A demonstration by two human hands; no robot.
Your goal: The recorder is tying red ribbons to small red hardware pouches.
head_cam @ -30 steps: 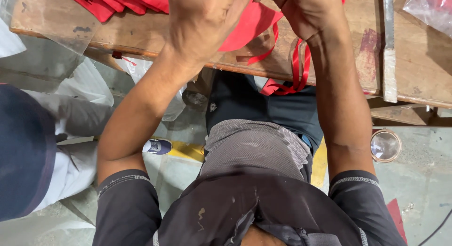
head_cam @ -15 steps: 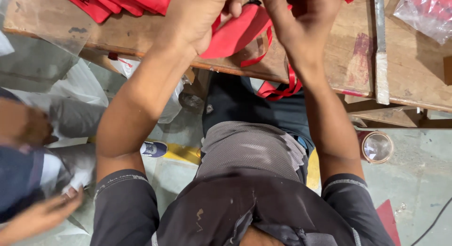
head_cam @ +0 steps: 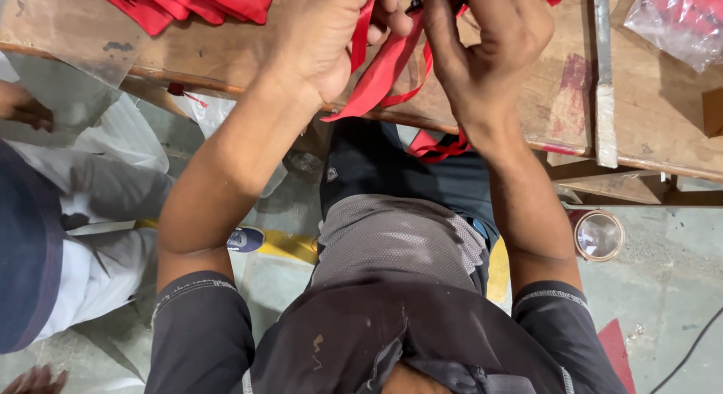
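Left hand (head_cam: 331,40) above the bench (head_cam: 482,100), fingers curled shut on a red strap (head_cam: 380,74); thumb and fingertips pinch it near the top edge of the view. Right hand (head_cam: 482,47) just beside, fingers bent and closed on the same strap higher up; the exact pinch point is cut off by the frame. Hands nearly touching at the fingertips.

Strap hangs from both hands, folds over the bench's front edge, loose loops trailing down to the lap (head_cam: 440,145). Forearms cover much of the strap and the bench behind it.

On the bench, upper left: stack of red pieces (head_cam: 188,2). Clear plastic sheet (head_cam: 60,40) lies over the left corner. Right of the hands: long metal bar (head_cam: 602,70) laid across the boards; beyond it a clear bag (head_cam: 674,25) with red contents.

Floor, right: tape roll (head_cam: 599,234). Left: another person in white trousers (head_cam: 98,243), hand (head_cam: 22,108) near the plastic; a shoe (head_cam: 245,239) by a yellow floor line (head_cam: 290,247).
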